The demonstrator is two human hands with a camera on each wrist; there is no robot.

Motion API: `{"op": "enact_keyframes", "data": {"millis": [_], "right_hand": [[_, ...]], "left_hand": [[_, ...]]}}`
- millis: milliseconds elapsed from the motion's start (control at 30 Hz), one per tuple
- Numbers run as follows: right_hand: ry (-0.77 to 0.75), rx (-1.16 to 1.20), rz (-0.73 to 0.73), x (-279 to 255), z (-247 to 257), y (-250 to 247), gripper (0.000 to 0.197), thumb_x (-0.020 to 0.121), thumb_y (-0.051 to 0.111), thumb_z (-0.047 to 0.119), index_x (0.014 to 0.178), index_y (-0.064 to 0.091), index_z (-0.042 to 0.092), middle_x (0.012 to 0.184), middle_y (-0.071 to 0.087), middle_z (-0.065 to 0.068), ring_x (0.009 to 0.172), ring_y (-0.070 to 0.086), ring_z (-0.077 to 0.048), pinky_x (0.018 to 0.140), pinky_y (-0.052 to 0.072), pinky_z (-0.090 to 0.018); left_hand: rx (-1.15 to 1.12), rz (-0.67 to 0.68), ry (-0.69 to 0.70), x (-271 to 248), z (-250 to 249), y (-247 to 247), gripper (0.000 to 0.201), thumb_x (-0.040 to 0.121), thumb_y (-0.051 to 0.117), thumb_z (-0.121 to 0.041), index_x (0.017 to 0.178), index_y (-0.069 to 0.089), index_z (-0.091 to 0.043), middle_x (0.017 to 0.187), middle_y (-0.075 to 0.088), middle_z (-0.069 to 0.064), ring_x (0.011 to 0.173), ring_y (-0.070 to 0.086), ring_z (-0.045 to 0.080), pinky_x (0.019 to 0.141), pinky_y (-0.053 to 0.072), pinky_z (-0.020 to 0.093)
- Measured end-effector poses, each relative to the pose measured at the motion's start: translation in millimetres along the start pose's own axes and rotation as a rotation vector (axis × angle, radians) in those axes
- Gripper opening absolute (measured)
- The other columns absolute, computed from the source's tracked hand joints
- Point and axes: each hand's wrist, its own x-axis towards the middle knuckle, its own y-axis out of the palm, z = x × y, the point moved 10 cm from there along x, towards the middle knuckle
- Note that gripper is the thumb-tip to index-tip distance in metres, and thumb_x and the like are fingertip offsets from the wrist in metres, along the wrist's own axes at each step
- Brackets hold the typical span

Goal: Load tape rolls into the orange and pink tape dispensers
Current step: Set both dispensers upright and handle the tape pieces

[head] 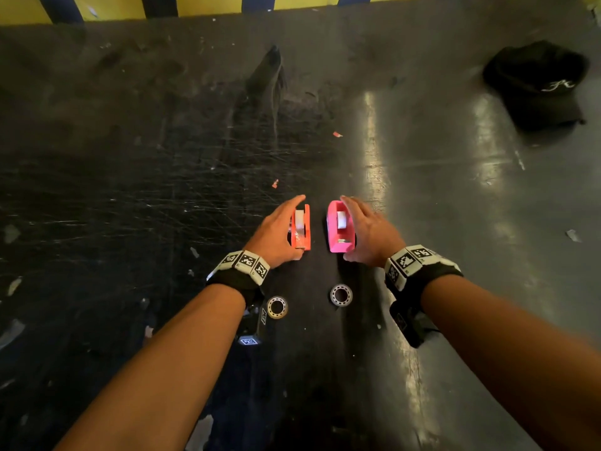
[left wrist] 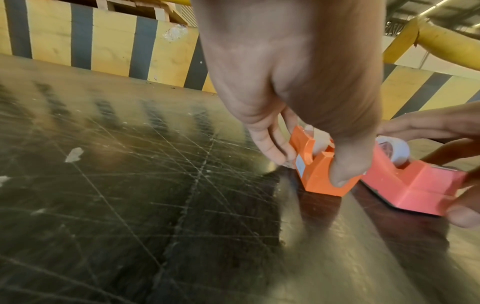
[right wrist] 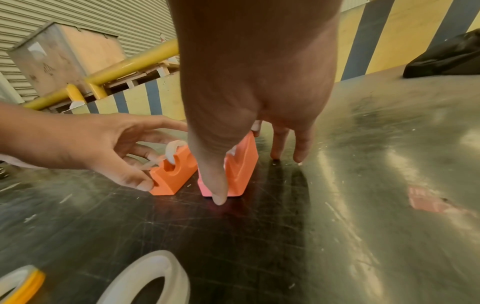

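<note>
Dark, scratched bench [head: 130, 206], glare streaks at right; yellow-and-blue striped barrier [left wrist: 109, 49] behind. Left hand [head: 276, 232] grasps orange dispenser [head: 301, 227], right hand [head: 370, 232] grasps pink dispenser [head: 338, 227], side by side mid-bench. Two tape rolls [head: 277, 307] lie nearer the person; black cap [head: 536, 83] far right.

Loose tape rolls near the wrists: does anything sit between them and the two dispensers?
No object lies between, but both seats look taken: the orange dispenser and pink dispenser each already carry a white roll. The left hand and right hand grip the dispensers; the spare rolls lie untouched.
</note>
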Motion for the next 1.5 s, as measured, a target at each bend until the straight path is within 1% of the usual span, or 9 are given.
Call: {"op": "enact_keyframes", "data": {"millis": [133, 267, 333, 467, 767, 967, 1100, 1200, 1500], "right_hand": [[0.014, 0.004, -0.054, 1, 0, -2, 0.122, 0.066, 0.092, 0.028, 0.161, 0.015, 0.024, 0.167, 0.026, -0.005, 0.144, 0.041, -0.043, 0.111, 0.044, -0.06], [-0.012, 0.074, -0.103, -8, 2, -11, 0.12, 0.059, 0.093, 0.031, 0.158, 0.025, 0.022, 0.158, 0.039, -0.005, 0.139, 0.046, -0.037, 0.11, 0.046, -0.055], [-0.064, 0.124, -0.124, -17, 6, -16, 0.122, 0.057, 0.093, 0.034, 0.157, 0.026, 0.022, 0.156, 0.04, -0.005, 0.137, 0.047, -0.033, 0.109, 0.047, -0.052], [-0.158, 0.119, -0.147, -37, 20, -23, 0.121, 0.056, 0.092, 0.042, 0.157, 0.026, 0.023, 0.155, 0.04, -0.002, 0.136, 0.045, -0.028, 0.109, 0.046, -0.05], [-0.228, 0.109, -0.199, -57, 38, -36, 0.118, 0.057, 0.088, 0.054, 0.155, 0.029, 0.025, 0.154, 0.041, 0.0, 0.133, 0.047, -0.026, 0.107, 0.047, -0.05], [-0.165, 0.082, -0.166, -51, 32, -27, 0.119, 0.055, 0.089, 0.052, 0.154, 0.027, 0.028, 0.155, 0.04, 0.002, 0.136, 0.045, -0.027, 0.108, 0.046, -0.053], [-0.081, 0.059, -0.128, -32, 19, -20, 0.123, 0.052, 0.088, 0.045, 0.154, 0.022, 0.028, 0.156, 0.038, -0.001, 0.138, 0.044, -0.033, 0.107, 0.046, -0.057], [-0.02, 0.029, -0.107, -16, 11, -17, 0.125, 0.051, 0.089, 0.044, 0.154, 0.02, 0.028, 0.157, 0.037, -0.002, 0.14, 0.043, -0.036, 0.109, 0.044, -0.058], [0.011, 0.066, -0.099, 2, 4, 1, 0.13, 0.057, 0.093, 0.038, 0.158, 0.011, 0.033, 0.167, 0.027, -0.004, 0.147, 0.037, -0.041, 0.111, 0.04, -0.065]], "left_hand": [[0.036, 0.003, 0.002, 2, 4, 4, 0.126, 0.07, 0.091, -0.007, 0.163, 0.01, -0.035, 0.171, 0.017, 0.002, 0.156, 0.021, 0.025, 0.121, 0.028, 0.044], [0.003, -0.001, 0.045, -5, 1, 0, 0.133, 0.064, 0.096, -0.028, 0.162, 0.007, -0.037, 0.172, 0.008, 0.001, 0.157, 0.017, 0.025, 0.124, 0.025, 0.049], [-0.041, -0.103, 0.12, -12, -15, -17, 0.112, 0.069, 0.093, -0.034, 0.159, 0.026, -0.029, 0.169, 0.019, 0.003, 0.154, 0.027, 0.025, 0.123, 0.028, 0.046], [0.017, -0.193, 0.274, -24, -60, -41, 0.057, 0.077, 0.086, -0.036, 0.13, 0.065, -0.025, 0.156, 0.04, 0.002, 0.143, 0.039, 0.026, 0.118, 0.033, 0.042], [0.206, -0.073, 0.292, -27, -88, -24, 0.044, 0.078, 0.082, -0.038, 0.12, 0.069, -0.028, 0.155, 0.039, -0.003, 0.147, 0.029, 0.022, 0.116, 0.035, 0.053], [0.12, -0.105, 0.325, -36, -93, -32, 0.044, 0.077, 0.084, -0.033, 0.116, 0.067, -0.025, 0.143, 0.052, -0.005, 0.136, 0.042, 0.017, 0.111, 0.032, 0.03], [0.031, -0.113, 0.284, -43, -86, -44, 0.043, 0.077, 0.085, -0.027, 0.115, 0.066, -0.024, 0.114, 0.07, -0.009, 0.11, 0.063, 0.011, 0.098, 0.052, 0.036], [-0.034, -0.118, 0.248, -47, -74, -51, 0.044, 0.074, 0.087, -0.019, 0.114, 0.068, -0.024, 0.11, 0.073, -0.009, 0.104, 0.068, 0.007, 0.093, 0.057, 0.033], [-0.059, -0.13, 0.191, -54, -52, -51, 0.047, 0.077, 0.087, -0.018, 0.119, 0.068, -0.023, 0.117, 0.071, -0.011, 0.103, 0.067, 0.002, 0.074, 0.041, 0.002]]}}
